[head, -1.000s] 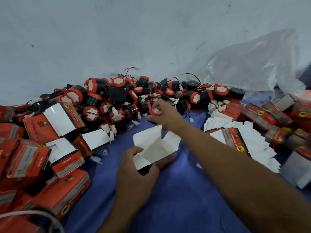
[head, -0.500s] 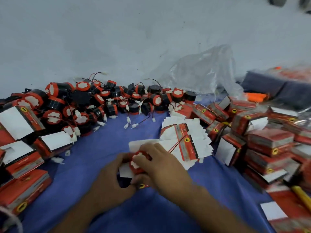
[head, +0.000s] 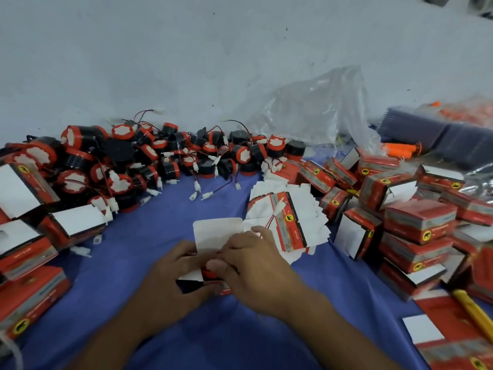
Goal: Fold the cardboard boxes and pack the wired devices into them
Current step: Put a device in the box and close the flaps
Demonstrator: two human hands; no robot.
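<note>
My left hand grips the box from 9 o'clock, its flap raised toward 12. My right hand, from 3 o'clock, curls over the device, pinching it inside the box.

Small packing workshop: heaped red-and-black wired devices along the blue cloth's far edge against a bare grey wall, stacked red boxes at its right edge.

The devices are seen in black with red rims and white faces; the boxes are printed red with yellow emblems; the cloth is coloured blue.
</note>
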